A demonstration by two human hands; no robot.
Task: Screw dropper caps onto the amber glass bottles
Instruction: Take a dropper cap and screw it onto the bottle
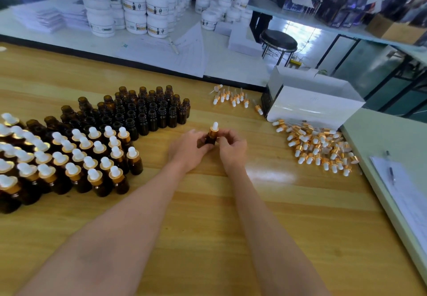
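Observation:
Over the middle of the wooden table [208, 214], my left hand [188, 149] grips an amber glass bottle [210, 139] by its body. A dropper cap [214, 128] with a gold collar and white bulb sits on the bottle's neck, and my right hand [232, 147] pinches it with its fingertips. Several open amber bottles [147, 110] stand in rows behind and to the left. Several capped bottles [87, 157] stand at the left. A pile of loose dropper caps [318, 145] lies at the right, and a smaller group of caps [231, 98] lies further back.
A white box [312, 103] stands behind the cap pile at the table's right edge. A paper sheet with a pen [391, 170] lies on the green surface at the far right. White jars [138, 11] and papers fill the bench beyond. A black stool [278, 40] stands in the aisle.

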